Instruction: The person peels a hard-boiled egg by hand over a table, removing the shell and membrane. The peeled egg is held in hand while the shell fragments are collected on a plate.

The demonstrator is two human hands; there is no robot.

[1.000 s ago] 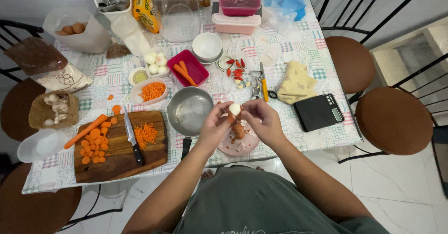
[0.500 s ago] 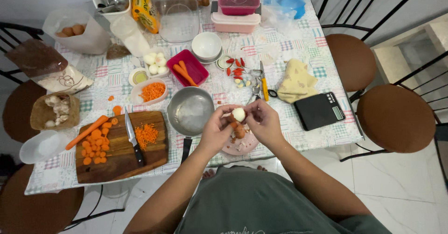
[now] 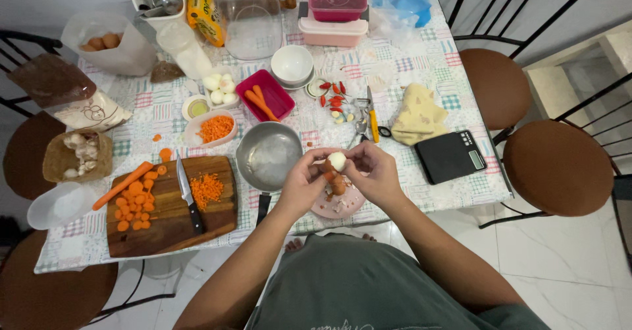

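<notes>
- over the small pink plate (image 3: 352,205) at the near table edge, a pale, round, partly peeled boiled egg (image 3: 338,161) is held between both hands, just above the plate and apart from it.
- the left hand (image 3: 304,184) is closed narrowly around the egg's left side, with brown shell seemingly still attached low on the egg; the right hand (image 3: 372,172) is curled onto its right side, fingertips pinched at the top.
- bits of shell and another brownish egg (image 3: 338,188) are seen lying on the plate.
- for the peeling to go well, the egg is best kept directly above the plate so that fragments are caught there rather than in the steel pan (image 3: 268,155) just beside it.
- light thumb pressure is judged wise; the white could be gouged if shell is dug at rather than slid off.
- the white bowl of peeled eggs (image 3: 220,89) stands well apart, beyond the pan.
</notes>
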